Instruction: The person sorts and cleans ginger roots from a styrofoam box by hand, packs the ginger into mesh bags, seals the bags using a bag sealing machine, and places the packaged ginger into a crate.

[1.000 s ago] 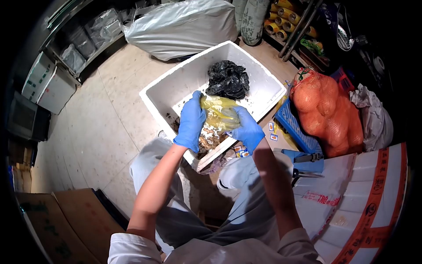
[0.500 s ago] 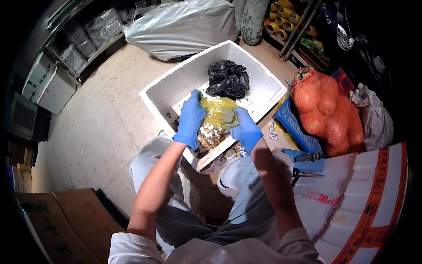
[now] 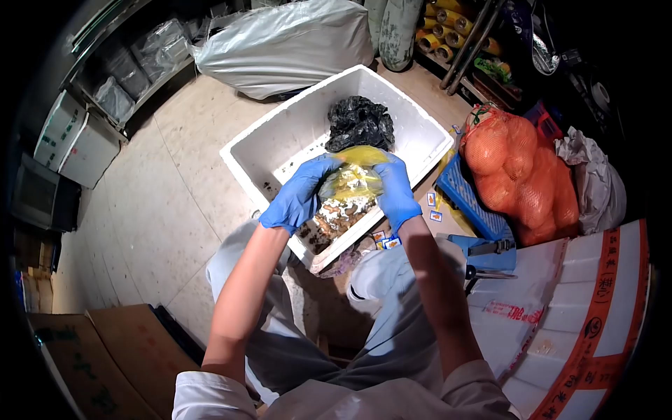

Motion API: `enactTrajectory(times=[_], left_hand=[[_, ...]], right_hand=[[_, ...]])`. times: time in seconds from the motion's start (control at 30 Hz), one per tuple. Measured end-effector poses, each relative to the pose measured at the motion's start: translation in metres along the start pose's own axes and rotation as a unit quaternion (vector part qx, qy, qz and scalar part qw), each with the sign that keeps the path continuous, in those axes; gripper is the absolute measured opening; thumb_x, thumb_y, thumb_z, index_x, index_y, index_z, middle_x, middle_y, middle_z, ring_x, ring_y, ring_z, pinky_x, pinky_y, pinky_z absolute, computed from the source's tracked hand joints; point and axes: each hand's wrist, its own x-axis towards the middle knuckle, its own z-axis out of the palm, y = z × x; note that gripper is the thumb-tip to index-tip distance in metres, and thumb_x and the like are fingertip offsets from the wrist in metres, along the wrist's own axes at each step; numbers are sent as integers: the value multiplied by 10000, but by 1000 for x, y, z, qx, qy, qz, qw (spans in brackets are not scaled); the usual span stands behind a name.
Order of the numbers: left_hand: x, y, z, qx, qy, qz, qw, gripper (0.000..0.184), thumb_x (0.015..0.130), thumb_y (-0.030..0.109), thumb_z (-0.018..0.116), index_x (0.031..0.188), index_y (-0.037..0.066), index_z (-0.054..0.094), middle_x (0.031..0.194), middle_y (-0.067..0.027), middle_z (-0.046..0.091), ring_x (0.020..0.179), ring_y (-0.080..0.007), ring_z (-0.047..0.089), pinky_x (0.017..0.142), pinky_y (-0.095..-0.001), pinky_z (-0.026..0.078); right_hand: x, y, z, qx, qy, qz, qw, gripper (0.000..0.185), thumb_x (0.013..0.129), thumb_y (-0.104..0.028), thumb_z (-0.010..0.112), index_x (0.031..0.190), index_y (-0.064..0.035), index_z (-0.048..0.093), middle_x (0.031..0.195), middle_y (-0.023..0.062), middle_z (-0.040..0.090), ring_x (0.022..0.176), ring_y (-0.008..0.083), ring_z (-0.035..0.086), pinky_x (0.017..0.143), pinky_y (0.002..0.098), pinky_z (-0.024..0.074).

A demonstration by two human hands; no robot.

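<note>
Though translucent, yellow bag (image 3: pixel 355 183) indistinct inside, edges partly behind both hands (image 3: pixel 297 194) (image 3: pixel 397 185).

The blue-gloved left hand (image 3: pixel 301 194) and the blue-gloved right hand (image 3: pixel 397 189) face each other near the frame's centre, fingers curled inward. The bare left forearm (image 3: pixel 245 301) slants up from lower left, its wrist bent slightly rightward; the bare right forearm (image 3: pixel 441 301) slants up from lower right.

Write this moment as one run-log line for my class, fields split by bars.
left hand: holding yellow bag | right hand: holding same bag | location: over white box | black plastic: inside box
</note>
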Motion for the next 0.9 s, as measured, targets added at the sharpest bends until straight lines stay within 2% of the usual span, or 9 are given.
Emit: enactTrajectory(times=[0.2, 0.3, 0.33, 0.47, 0.53, 0.57, 0.6, 0.7, 0.9], left_hand=[[-5, -9, 0, -48, 104, -67, 991, 268, 872, 144, 418, 1059, -37, 484, 990, -120, 564, 857, -179, 578, 725, -274, 504], [-11, -11, 2, -77, 1, -36, 996, 275, 876, 86, 387, 1105, -52, 452, 1052, -135, 538, 908, -198, 564, 805, -282, 481], [-11, -9, 3, -77, 0, -35, 996, 275, 876, 86, 387, 1105, -52, 452, 1052, -135, 538, 908, -198, 564, 805, -282, 481], [-10, -9, 5, -100, -3, -78, 992, 266, 869, 84, 405, 1099, -39, 458, 1055, -133, 537, 903, -199, 568, 803, -286, 485], [-5, -17, -4, -85, 33, -98, 991, 263, 867, 87, 412, 1097, -30, 463, 1055, -131, 538, 900, -198, 569, 795, -286, 489], [1, -27, -17, -131, -64, -106, 984, 257, 868, 95, 417, 1091, -20, 469, 1041, -124, 544, 891, -193, 572, 781, -281, 495], [1, -28, -18, -176, -160, -113, 965, 252, 868, 104, 423, 1086, -11, 475, 1027, -117, 549, 881, -189, 575, 767, -277, 502], [1, -28, -15, -171, -55, -98, 979, 260, 860, 106, 442, 1099, 6, 465, 1003, -102, 553, 858, -179, 579, 756, -271, 506], [-13, -22, 14, -52, -79, -65, 993, 256, 819, 121, 532, 1054, 26, 494, 936, -51, 561, 787, -106, 571, 672, -209, 492]], right_hand=[[-5, -4, 4, 40, 16, 13, 999, 295, 701, 32, 465, 965, -40, 573, 881, 52, 588, 721, 138, 574, 594, 242, 484], [-3, -9, 0, 32, -4, 12, 999, 264, 711, 11, 485, 955, -33, 577, 873, 54, 591, 721, 128, 572, 574, 225, 479], [-12, -16, 5, 54, -25, -12, 998, 211, 742, -37, 522, 948, -17, 564, 761, 32, 580, 506, 48, 474, 396, 140, 315], [-11, -20, 1, 58, -37, -18, 997, 200, 756, -59, 503, 941, -14, 564, 760, 37, 581, 499, 46, 469, 387, 141, 306], [-10, -20, -4, 84, -71, 1, 994, 215, 728, -21, 502, 930, 1, 571, 831, 64, 591, 679, 123, 555, 576, 212, 443], [-10, -19, -5, 92, -83, 8, 992, 220, 718, -8, 502, 926, 6, 573, 854, 73, 594, 739, 149, 584, 639, 236, 488], [-12, -19, -4, 86, -87, 1, 993, 215, 724, -17, 504, 926, 9, 572, 855, 76, 593, 745, 150, 583, 654, 240, 486], [-15, -24, -5, 81, -102, 0, 992, 208, 730, -36, 512, 922, 14, 571, 855, 77, 594, 758, 151, 583, 677, 245, 483], [-45, -43, 13, -25, -189, -57, 980, 192, 734, -87, 543, 897, 6, 583, 832, 67, 598, 761, 139, 580, 681, 243, 476]])
